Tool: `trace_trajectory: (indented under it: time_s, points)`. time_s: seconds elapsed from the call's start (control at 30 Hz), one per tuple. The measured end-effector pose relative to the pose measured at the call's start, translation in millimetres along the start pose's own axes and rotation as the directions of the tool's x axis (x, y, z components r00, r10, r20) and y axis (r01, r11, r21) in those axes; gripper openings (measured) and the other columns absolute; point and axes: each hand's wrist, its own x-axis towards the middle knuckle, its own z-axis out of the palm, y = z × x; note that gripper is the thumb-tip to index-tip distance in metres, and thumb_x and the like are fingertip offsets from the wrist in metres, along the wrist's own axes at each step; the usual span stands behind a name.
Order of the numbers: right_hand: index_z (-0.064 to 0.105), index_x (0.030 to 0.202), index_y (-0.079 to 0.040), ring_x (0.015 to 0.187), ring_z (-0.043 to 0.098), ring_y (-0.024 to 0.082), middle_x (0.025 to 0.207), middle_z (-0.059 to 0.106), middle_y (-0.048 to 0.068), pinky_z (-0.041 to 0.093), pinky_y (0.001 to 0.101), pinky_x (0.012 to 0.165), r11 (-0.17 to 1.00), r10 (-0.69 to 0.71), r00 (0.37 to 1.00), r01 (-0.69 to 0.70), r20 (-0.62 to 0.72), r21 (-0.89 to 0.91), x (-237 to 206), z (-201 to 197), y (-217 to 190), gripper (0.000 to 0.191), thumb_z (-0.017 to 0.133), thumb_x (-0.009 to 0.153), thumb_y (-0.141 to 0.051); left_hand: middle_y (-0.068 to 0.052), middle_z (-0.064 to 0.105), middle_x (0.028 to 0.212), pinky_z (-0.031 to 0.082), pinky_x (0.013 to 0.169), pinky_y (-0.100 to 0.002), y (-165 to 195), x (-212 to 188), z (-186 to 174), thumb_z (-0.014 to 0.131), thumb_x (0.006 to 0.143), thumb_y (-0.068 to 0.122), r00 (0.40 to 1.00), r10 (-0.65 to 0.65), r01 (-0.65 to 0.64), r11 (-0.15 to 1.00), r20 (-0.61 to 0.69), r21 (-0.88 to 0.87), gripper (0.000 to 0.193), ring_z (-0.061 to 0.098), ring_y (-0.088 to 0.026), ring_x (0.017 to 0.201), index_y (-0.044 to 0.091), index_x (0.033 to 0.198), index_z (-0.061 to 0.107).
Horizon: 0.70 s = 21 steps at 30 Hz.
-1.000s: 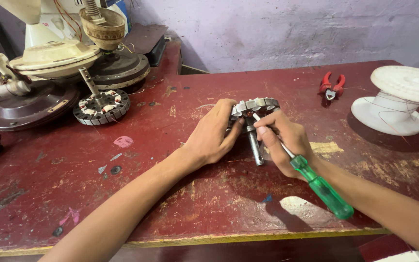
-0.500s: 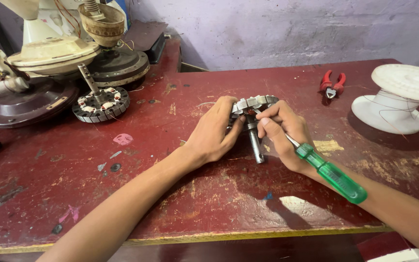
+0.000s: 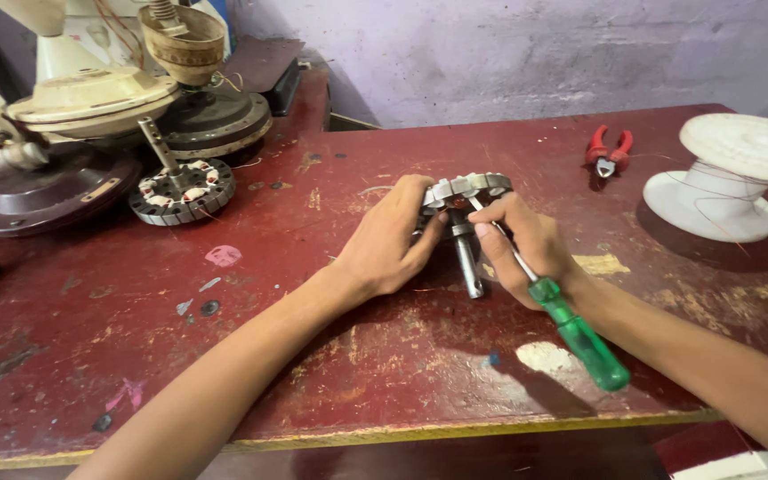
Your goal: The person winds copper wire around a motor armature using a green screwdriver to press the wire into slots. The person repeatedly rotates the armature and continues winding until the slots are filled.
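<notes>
Near the middle of the worn red bench, a little toward its far edge, the left hand wraps around the side of a round metal stator, fingers curled shut on its rim and holding it tilted up off the surface. A steel shaft sticks out of the stator toward the near edge, its tip down by the bench top. The right hand is closed around a screwdriver with a clear green handle; the handle trails back toward the near right corner, while the thin blade runs up under the fingers to the stator's face (the very tip is hidden, so the exact spot it touches cannot be told). The two hands sit just beside each other, with the stator between them.

Toward the far left corner lies a second stator with copper windings and its own upright shaft, next to dark round fan housings and a cream fan body. Near the far right edge rest red-handled pliers, and beside them, at the right edge, stands a white plastic spool. Paint flecks dot the bench's left half.
</notes>
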Motion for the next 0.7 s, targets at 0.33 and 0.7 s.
trace_trajectory:
  time_s: [0.33, 0.7]
  points:
    - [0.060, 0.084, -0.005, 0.046, 0.048, 0.006, 0.058, 0.053, 0.000, 0.038, 0.0248, 0.041, 0.997, -0.075, 0.936, 0.064, -0.344, -0.043, -14.1, -8.2, 52.9, 0.018, 0.048, 0.093, -0.014, -0.024, 0.058, 0.113, 0.049, 0.090, -0.047, -1.9, 0.6, -1.6, 0.056, 0.104, 0.017, 0.999, -0.010, 0.009, 1.000, 0.039, 0.012, 0.031, 0.062, -0.041, 0.105, -0.001, 0.127, 0.045]
    - [0.060, 0.085, -0.001, 0.079, 0.059, 0.019, 0.093, 0.067, 0.012, 0.054, 0.0352, 0.077, 0.929, 0.227, 0.901, -0.314, -0.369, -0.195, 5.5, -87.1, 85.0, 0.026, 0.037, 0.094, -0.011, -0.023, 0.057, 0.112, 0.049, 0.090, -0.047, 0.0, 1.8, -3.0, 0.056, 0.104, 0.018, 0.997, -0.031, 0.031, 0.999, 0.066, 0.012, 0.029, 0.061, -0.041, 0.105, 0.000, 0.124, 0.045]
